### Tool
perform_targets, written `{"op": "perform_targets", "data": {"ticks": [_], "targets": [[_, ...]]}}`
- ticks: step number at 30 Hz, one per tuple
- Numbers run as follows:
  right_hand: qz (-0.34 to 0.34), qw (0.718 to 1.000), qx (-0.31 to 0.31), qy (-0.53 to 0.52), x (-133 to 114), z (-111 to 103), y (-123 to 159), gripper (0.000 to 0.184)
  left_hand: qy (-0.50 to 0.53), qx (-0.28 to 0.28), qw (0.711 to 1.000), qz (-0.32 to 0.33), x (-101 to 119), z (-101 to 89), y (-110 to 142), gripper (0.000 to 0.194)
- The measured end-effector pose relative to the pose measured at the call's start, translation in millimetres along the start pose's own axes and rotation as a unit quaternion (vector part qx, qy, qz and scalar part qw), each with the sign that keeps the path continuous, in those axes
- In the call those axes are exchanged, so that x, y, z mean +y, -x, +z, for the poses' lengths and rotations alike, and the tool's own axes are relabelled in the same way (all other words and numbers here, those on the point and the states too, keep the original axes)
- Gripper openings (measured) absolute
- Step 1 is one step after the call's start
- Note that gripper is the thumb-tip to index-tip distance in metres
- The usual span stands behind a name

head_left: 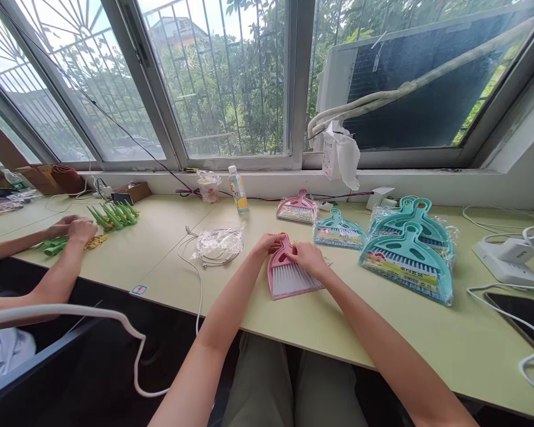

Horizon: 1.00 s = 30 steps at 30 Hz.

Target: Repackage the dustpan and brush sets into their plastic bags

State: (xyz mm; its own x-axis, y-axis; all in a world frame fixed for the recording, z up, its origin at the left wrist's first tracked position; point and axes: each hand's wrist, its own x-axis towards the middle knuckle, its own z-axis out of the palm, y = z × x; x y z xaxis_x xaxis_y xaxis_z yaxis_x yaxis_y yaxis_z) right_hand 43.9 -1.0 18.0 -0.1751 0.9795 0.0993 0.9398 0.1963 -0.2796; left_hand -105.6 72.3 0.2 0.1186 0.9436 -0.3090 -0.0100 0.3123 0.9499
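Note:
A pink dustpan with a white-bristled brush [290, 281] lies on the table in front of me, bristles toward me. My left hand [270, 243] has its fingers closed on the handle end at the top. My right hand [308, 258] grips the set on the right side, thumb near the handle, and its palm hides part of the pan. Beyond it sit a wrapped pink dustpan set [297, 209] and a wrapped teal dustpan set [339, 230]. Several more wrapped teal sets [404, 267] are piled at the right, with printed labels.
A bundled white cable [219, 245] and a drink bottle [238, 191] stand left of centre. At the far left, another person's hands [73, 228] work beside green plastic pieces [113, 216]. A white power strip [507, 261] and a dark phone [523, 317] lie at the right edge.

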Motion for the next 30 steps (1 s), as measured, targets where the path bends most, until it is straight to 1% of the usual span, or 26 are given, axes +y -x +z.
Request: {"op": "perform_targets", "data": {"ticks": [3, 9, 14, 21, 30], "targets": [[-0.009, 1.0, 0.001, -0.009, 0.0, 0.6, -1.2, 0.035, 0.039, 0.015, 0.999, -0.001, -0.9, 4.4, -1.6, 0.017], [-0.014, 1.0, -0.012, -0.013, -0.1, -3.0, -3.0, 0.034, 0.054, 0.03, 0.998, 0.016, -2.3, 6.5, -1.2, 0.014], [-0.031, 0.999, -0.021, -0.005, 1.3, -5.1, -4.7, 0.032, 0.055, 0.02, 0.998, 0.023, -1.2, 4.5, -0.1, 0.015], [-0.047, 0.998, -0.032, 0.007, 3.2, -5.9, -8.8, 0.031, 0.048, 0.037, 0.998, 0.007, 0.3, 5.7, 0.7, 0.017], [-0.058, 0.998, -0.039, 0.0, 4.2, -7.9, -10.8, 0.031, 0.051, 0.038, 0.998, -0.001, 2.5, 5.1, 0.5, 0.018]]}}
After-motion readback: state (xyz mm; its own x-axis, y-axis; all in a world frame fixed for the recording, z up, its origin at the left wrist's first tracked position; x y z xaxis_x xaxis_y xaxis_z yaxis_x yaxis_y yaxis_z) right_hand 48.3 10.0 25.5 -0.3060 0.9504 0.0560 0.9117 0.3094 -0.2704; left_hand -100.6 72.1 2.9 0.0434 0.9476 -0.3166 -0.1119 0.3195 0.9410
